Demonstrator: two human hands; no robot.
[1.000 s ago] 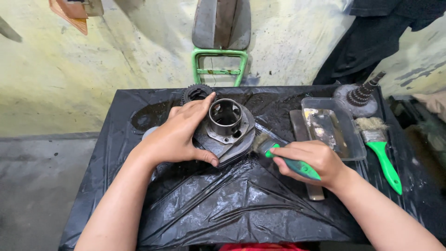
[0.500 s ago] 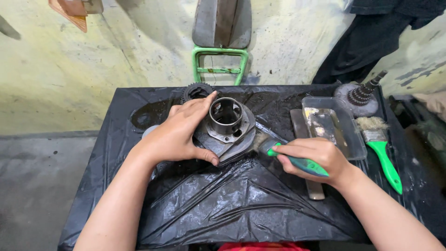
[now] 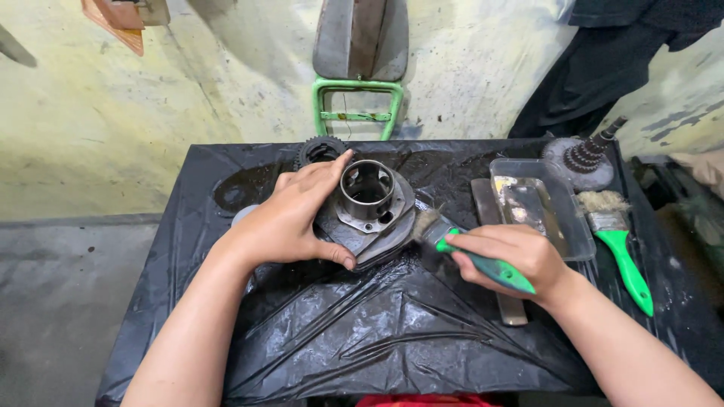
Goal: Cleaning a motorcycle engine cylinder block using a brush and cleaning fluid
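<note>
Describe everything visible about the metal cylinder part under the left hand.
The metal cylinder part is grey, greasy-looking metal: a round open sleeve stands upright from a flat flange above stacked fins. It rests on the wet black plastic sheet, near the table's middle. The left hand grips its left side, thumb at the lower edge. The bristles of the green-handled brush, held in the right hand, meet its right edge.

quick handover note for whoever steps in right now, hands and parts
Left hand grips the side of the grey finned metal engine cylinder on the black plastic sheet.
Right hand holds a green-handled paintbrush, bristles at the cylinder's right edge.
A second green-handled brush lies by the clear plastic tray.
Done: cylinder and sheet look wet.
Left: cannot tell how much brushing remains.
</note>
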